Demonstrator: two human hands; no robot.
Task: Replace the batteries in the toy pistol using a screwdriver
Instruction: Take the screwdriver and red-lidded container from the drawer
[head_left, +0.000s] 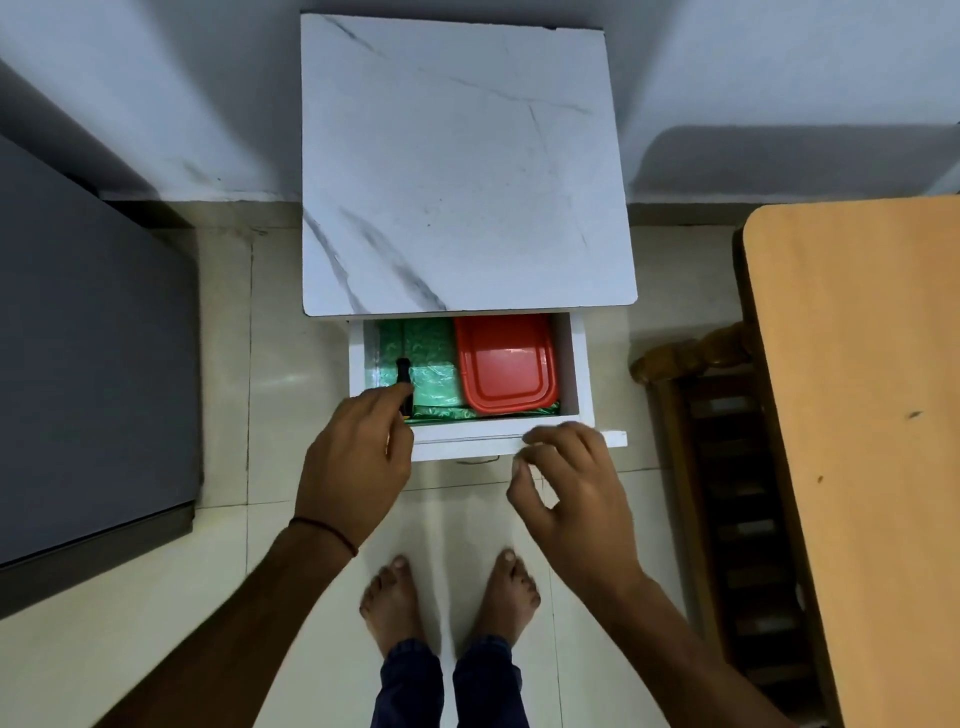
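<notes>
A screwdriver is reached in the open drawer.
Its handle is touched by the left hand, grip unclear; the right hand is held loose, empty, lower centre.

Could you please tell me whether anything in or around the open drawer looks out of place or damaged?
Nothing stands out. The drawer is pulled out squarely, the red box sits flat with its lid on, and the black-handled tool lies on the green liner by the left hand.
</notes>
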